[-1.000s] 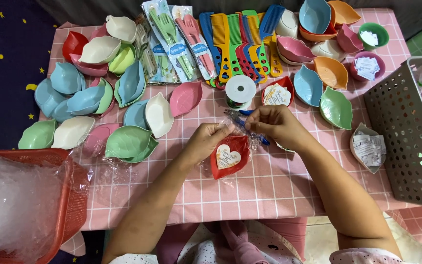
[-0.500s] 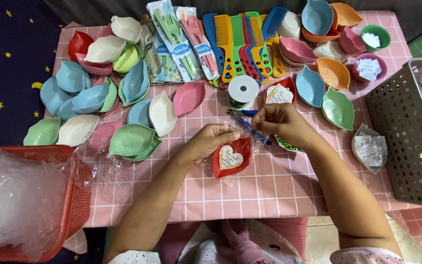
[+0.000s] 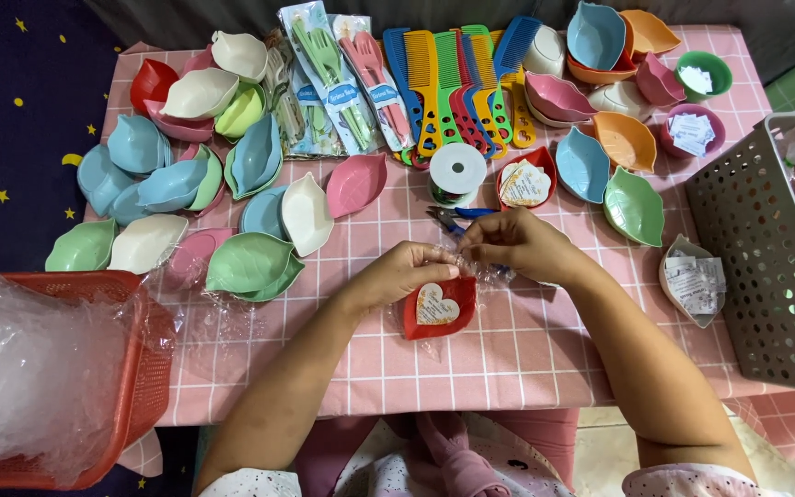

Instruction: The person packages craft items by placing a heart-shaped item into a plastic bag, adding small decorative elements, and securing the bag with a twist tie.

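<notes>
Both hands are pinching clear wrap together right above the red leaf dish (image 3: 436,308): left hand (image 3: 407,273) and right hand (image 3: 512,244) meeting fingertip to fingertip, dish lying just toward the person, equally near both.

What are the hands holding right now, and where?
Both hands, left hand and right hand, pinch the clear wrap at its gathered top, above the red dish.

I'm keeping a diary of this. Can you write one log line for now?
left hand pinching clear wrap | right hand pinching wrap | red dish below hands | pink table
</notes>
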